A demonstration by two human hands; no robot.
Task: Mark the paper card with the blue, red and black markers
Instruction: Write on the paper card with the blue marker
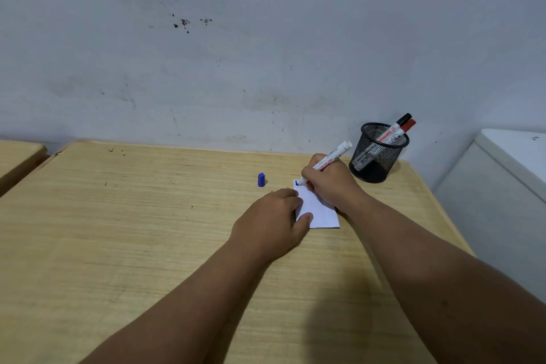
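Two hands work one white paper card [320, 210] on the wooden desk [133, 230]. Our left hand [273, 221] presses its fingers flat on the card's left edge. Our right hand [328, 183] is clamped around one uncapped blue marker [331, 158], tip touching the card's far corner. One blue cap [261, 180] stands nearby. Two capped markers, black marker [399, 124] and red marker [409, 126], sit in one mesh cup [378, 154].

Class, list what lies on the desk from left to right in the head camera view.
Blue cap → left hand → paper card → right hand with blue marker → mesh pen holder.
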